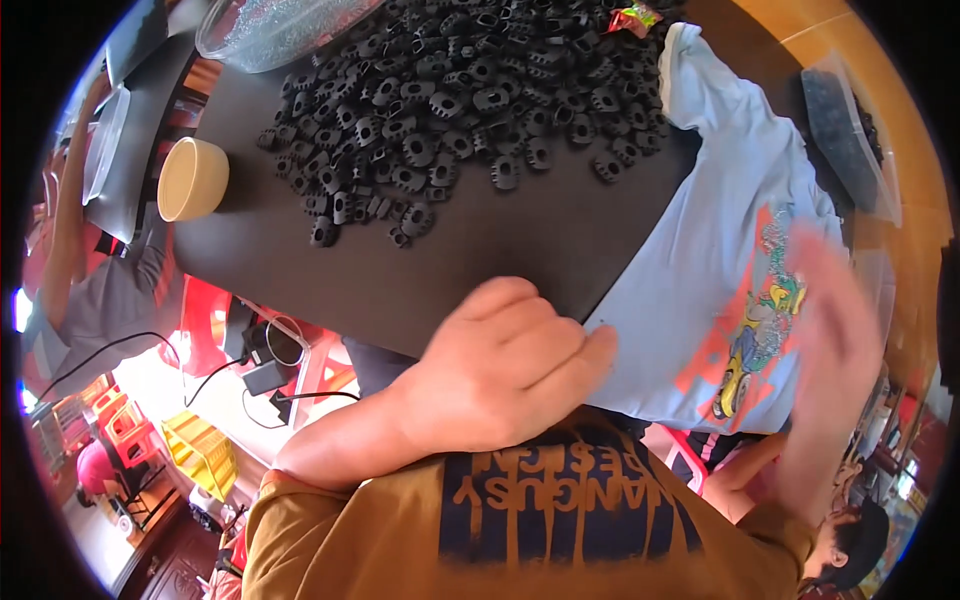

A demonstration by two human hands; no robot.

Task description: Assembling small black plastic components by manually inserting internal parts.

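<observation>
My left hand (510,360) is closed with its fingers curled, above the near edge of the dark table and beside the left edge of a light blue shirt (650,310). Whatever it may hold is hidden. My right hand (838,300) is smeared by motion over the shirt's right side, so its fingers cannot be read. The shirt lies spread over the table's right part, with a colourful cartoon print. Small silvery pieces (772,330) lie in clusters on that print. Beyond my hands, a large heap of black plastic toothed clip parts (440,110) covers the far table.
A clear tub (270,40) of silvery pieces stands at the far left, and a cream cup (193,180) at the left edge. A red wrapper (633,18) lies on the heap. At right is a clear bin (850,140) of dark parts. Other people sit left and lower right.
</observation>
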